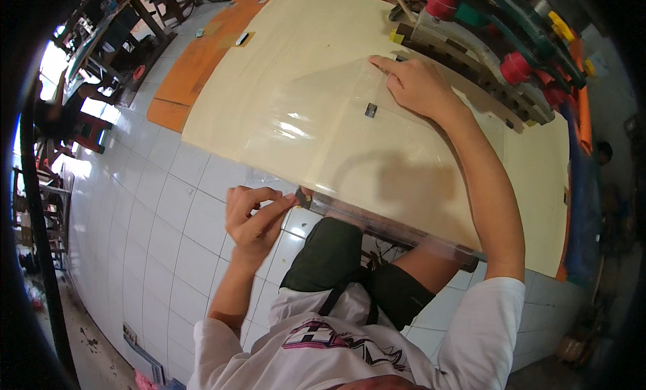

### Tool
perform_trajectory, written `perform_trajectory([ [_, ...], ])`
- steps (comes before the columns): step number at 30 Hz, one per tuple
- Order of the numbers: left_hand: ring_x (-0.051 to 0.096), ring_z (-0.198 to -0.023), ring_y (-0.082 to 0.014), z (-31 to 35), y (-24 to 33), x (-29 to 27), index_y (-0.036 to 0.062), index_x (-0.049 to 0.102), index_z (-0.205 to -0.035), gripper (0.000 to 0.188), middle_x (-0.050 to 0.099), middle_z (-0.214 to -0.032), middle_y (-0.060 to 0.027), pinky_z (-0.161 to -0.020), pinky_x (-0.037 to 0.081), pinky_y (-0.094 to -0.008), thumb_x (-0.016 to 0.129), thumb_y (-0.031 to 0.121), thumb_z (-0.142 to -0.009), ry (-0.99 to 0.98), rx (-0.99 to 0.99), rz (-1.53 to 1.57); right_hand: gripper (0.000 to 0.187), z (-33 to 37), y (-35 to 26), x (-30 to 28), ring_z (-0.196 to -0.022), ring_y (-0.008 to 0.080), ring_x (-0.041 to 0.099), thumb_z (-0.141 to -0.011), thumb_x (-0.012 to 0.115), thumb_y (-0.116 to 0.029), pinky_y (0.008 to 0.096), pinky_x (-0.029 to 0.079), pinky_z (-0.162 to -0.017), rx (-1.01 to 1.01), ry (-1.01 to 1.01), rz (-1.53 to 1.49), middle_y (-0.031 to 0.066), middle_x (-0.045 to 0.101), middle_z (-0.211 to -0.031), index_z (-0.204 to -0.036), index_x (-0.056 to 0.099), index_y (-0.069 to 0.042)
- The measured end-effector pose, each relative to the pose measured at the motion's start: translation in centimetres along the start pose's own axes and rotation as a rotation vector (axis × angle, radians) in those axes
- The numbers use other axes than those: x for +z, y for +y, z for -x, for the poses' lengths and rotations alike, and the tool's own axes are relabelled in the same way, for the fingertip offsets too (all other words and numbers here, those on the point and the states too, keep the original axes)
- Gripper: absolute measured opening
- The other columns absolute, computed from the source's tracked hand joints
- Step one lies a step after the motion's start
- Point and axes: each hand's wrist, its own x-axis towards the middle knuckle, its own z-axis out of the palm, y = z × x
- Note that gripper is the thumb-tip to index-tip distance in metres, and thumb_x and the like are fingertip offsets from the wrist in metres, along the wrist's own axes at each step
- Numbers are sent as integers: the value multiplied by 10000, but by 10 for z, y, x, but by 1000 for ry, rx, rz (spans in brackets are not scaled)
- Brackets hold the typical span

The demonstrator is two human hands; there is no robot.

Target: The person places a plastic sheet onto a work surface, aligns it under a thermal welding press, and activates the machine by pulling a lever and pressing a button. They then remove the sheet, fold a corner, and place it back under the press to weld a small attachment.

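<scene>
A clear plastic sheet [293, 131], glossy and slightly wrinkled, lies over a cream-coloured board on the table, and its near edge hangs past the board. My left hand [252, 222] is at that near edge, thumb and fingertips pinched together on the plastic beside a small dark patch [303, 198]. Across the board, my right hand [420, 87] rests on the sheet with the index finger stretched out and the other fingers partly bent. A small dark square [371, 110] sits on the surface just below that hand.
The cream board [242, 87] overlies an orange tabletop [178, 87]. Green-and-red clamp-like equipment [511, 47] stands along the far right. A dark bar [404, 237] runs under the near edge, above my legs. At left are white floor tiles [155, 202], a red stool [91, 131] and a workbench [111, 37].
</scene>
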Motion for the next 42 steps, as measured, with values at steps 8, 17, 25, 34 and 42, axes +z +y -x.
perform_trajectory([
  [8,550,-715,-134,40,36,36,68,790,-945,238,623,-833,-57,-618,430,-250,841,-39,-739,264,-558,247,426,1,-2,-2,-908,378,681,-901,516,-199,494,542,-855,28,-13,-6,164,722,-922,-1296,664,-257],
  [17,660,-878,-192,38,45,44,-42,698,-961,98,710,-935,-117,-878,532,-325,724,43,-920,617,-1174,1145,449,4,-1,-1,-858,382,662,-909,492,-145,466,528,-814,-42,57,4,186,700,-880,-1320,654,-225],
  [25,610,-758,-147,23,54,39,52,593,-1012,163,668,-792,-34,-763,496,-292,721,34,-914,571,-1233,1229,434,2,3,2,-841,382,662,-906,499,-145,464,528,-800,-52,77,0,188,697,-856,-1299,666,-221],
  [34,574,-781,-139,36,57,43,87,604,-917,90,605,-799,-10,-771,468,-304,690,93,-943,398,-1234,1224,459,4,-5,-8,-839,394,669,-914,506,-161,484,530,-815,21,10,-38,200,698,-892,-1351,615,-255],
  [42,590,-817,-163,33,57,43,93,582,-930,106,617,-834,-24,-806,470,-329,680,122,-957,380,-1231,1255,524,2,7,5,-884,373,686,-901,530,-170,492,547,-832,-74,-2,79,184,711,-932,-1381,594,-372],
])
